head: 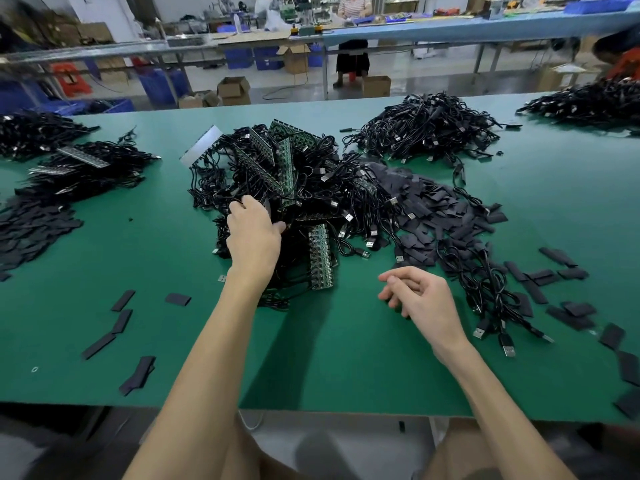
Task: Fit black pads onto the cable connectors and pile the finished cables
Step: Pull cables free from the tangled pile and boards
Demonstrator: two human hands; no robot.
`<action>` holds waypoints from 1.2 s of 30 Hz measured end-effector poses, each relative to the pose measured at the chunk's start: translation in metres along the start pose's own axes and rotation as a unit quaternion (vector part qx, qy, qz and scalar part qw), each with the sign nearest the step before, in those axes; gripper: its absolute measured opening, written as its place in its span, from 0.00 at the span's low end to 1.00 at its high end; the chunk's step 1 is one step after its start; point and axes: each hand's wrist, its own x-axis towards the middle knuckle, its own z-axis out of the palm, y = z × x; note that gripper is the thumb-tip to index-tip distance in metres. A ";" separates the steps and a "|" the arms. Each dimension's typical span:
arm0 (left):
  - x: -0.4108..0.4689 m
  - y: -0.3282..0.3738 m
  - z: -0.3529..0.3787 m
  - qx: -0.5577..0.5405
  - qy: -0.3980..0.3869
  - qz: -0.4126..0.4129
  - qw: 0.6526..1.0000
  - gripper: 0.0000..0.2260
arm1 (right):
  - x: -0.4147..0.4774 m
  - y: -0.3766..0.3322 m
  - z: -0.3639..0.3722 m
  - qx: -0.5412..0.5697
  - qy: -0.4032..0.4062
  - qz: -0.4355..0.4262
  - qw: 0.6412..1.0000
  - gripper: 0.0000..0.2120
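A tangled heap of black USB cables with green circuit boards [291,188] lies in the middle of the green table [346,358]. My left hand [254,237] reaches into its near left side, fingers curled among the cables; what they grip is hidden. To the right, my right hand [420,292] hovers just above the table with its fingers loosely curled, and a small dark bit shows under them. A spread of black pads [433,209] lies right of the heap. A few loose cables [485,292] trail toward the near right.
Further cable piles sit at the back right [426,129], far right [588,102] and left [86,168]. Stray black pads [121,323] dot the near left and the right edge [627,368]. A seated person [353,15] works at the blue bench behind.
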 end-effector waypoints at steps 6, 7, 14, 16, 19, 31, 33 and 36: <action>0.013 0.014 -0.020 -0.017 0.069 0.067 0.995 0.08 | 0.000 0.000 0.001 -0.001 0.002 -0.003 1.000 0.09; 0.020 0.020 -0.031 -0.054 0.091 0.066 0.992 0.11 | 0.001 0.001 0.001 -0.001 0.002 -0.004 1.000 0.09; 0.018 0.067 -0.065 -0.213 0.169 0.164 0.948 0.05 | 0.004 0.004 0.002 0.003 0.002 -0.004 1.000 0.09; 0.000 0.071 -0.038 -0.171 0.086 0.187 0.964 0.07 | 0.004 0.005 0.003 0.001 0.003 -0.003 1.000 0.09; -0.039 0.068 0.005 -0.025 0.012 0.207 0.978 0.08 | 0.004 0.005 0.003 0.003 0.005 -0.004 1.000 0.08; -0.142 0.019 0.017 0.113 0.012 0.410 0.905 0.22 | 0.003 -0.003 0.003 0.030 0.019 -0.009 0.999 0.22; -0.148 0.007 0.022 0.152 -0.009 0.438 0.886 0.23 | 0.001 -0.005 0.002 0.030 0.007 -0.015 0.999 0.22; -0.148 0.000 0.021 0.191 -0.044 0.458 0.867 0.23 | 0.001 -0.005 0.003 -0.009 -0.028 -0.015 0.999 0.17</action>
